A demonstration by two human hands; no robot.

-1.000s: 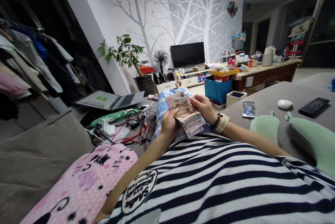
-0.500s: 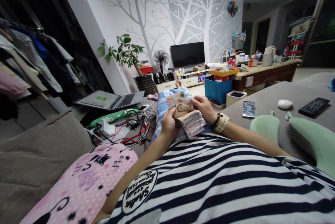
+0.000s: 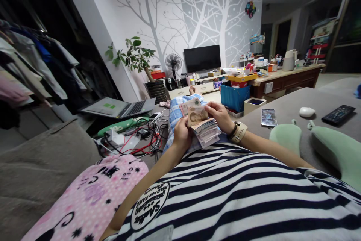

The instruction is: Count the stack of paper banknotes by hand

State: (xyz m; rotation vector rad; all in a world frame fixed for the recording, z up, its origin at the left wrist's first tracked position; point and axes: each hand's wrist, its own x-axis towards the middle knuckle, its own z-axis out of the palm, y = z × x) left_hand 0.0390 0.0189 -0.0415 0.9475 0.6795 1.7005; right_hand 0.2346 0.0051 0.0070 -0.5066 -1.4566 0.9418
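My left hand is closed around the left edge of a thick folded stack of banknotes, held above my lap. A brownish banknote with a portrait stands up at the front, and a paler note with a pinkish edge shows behind it. My right hand, with a beige watch on the wrist, pinches the upper right edge of the brownish note between thumb and fingers. The loose ends of the stack fan out toward my striped shirt. Blue checked cloth covers my legs underneath.
On the left lie a laptop, tangled cables and a pink blanket. To the right are a phone, a white mouse, a remote control and a green neck pillow.
The brownish note stands slightly higher and straighter against the note behind it. Both hands keep nearly the same place. The phone's picture looks paler.
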